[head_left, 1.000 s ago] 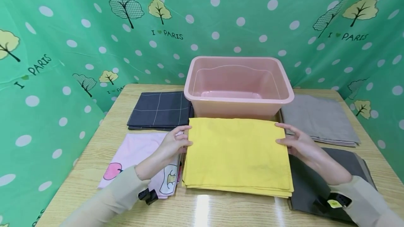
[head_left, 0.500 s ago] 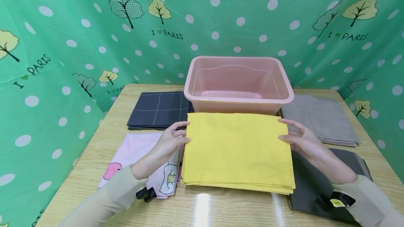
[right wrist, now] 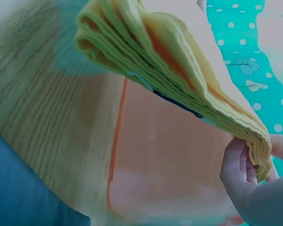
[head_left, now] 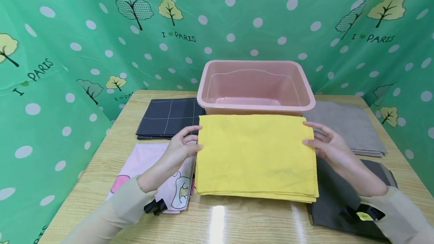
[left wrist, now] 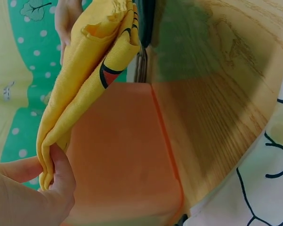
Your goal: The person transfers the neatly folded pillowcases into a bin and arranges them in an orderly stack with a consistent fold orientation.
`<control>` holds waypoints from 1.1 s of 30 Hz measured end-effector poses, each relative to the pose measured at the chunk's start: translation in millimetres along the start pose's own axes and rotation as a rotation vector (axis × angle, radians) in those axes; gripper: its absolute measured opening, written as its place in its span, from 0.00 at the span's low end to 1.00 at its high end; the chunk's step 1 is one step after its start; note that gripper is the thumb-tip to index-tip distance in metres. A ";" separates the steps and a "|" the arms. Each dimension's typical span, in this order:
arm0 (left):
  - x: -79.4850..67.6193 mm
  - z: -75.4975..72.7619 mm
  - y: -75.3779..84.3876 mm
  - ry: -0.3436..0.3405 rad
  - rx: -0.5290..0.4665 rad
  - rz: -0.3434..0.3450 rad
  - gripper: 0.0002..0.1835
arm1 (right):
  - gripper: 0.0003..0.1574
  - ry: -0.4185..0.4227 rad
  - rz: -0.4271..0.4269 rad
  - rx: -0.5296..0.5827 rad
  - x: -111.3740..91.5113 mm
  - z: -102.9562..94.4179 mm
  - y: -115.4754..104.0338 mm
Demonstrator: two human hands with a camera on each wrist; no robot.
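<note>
A folded yellow cloth [head_left: 255, 155] is held off the table in front of the pink plastic tub [head_left: 255, 87]; its far edge reaches the tub's front rim. My left hand [head_left: 181, 148] pinches the cloth's left edge, thumb under the layers [left wrist: 61, 165]. At the opposite side my right hand [head_left: 325, 146] pinches the right edge. The wrist views show the yellow cloth [left wrist: 89, 61] [right wrist: 179, 70] lifted and sagging between the two grips, with the tub wall [left wrist: 122, 150] behind.
A dark checked cloth [head_left: 169, 118] lies at the back left, with a pink cartoon-print cloth [head_left: 152, 172] in front of it. On the right are a grey cloth [head_left: 346, 125] and a dark grey cloth [head_left: 342, 199]. Green dotted curtains surround the wooden table [head_left: 217, 223].
Both hands have raised the yellow cloth and carried it away from me, toward the tub; its far edge has risen from below the tub's base to the front rim.
</note>
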State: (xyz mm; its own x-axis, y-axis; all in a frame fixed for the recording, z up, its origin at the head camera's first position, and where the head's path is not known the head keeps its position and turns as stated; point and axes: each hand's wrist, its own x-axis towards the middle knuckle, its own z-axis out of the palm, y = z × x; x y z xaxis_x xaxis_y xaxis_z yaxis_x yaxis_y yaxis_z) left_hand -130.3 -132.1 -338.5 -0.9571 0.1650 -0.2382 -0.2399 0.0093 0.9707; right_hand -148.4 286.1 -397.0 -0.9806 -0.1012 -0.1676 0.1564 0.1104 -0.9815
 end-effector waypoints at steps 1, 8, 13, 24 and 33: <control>0.0 -0.2 1.0 -0.001 0.004 0.005 0.28 | 0.39 0.012 -0.008 0.011 4.7 -4.5 7.0; 1.3 -1.3 10.2 -0.004 -0.014 0.032 0.28 | 0.35 -0.006 -0.065 0.095 -8.8 6.0 -24.6; 3.4 -1.8 16.6 0.008 -0.018 0.048 0.28 | 0.33 -0.024 -0.091 0.123 -21.7 18.4 -55.4; 9.8 -4.2 31.8 -0.003 -0.003 0.068 0.27 | 0.33 0.040 -0.093 0.081 -25.9 30.1 -89.2; 22.9 -4.3 46.6 0.006 -0.032 0.048 0.27 | 0.33 0.078 -0.137 -0.031 -15.0 30.0 -101.2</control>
State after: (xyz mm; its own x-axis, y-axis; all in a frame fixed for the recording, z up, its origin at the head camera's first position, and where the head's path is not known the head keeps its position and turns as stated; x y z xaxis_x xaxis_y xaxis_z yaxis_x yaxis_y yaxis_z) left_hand -164.1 -132.1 -298.9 -0.9684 0.1591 -0.1919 -0.1990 -0.0299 0.9795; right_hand -146.0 246.7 -297.9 -0.9989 -0.0400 -0.0235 0.0181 0.1311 -0.9912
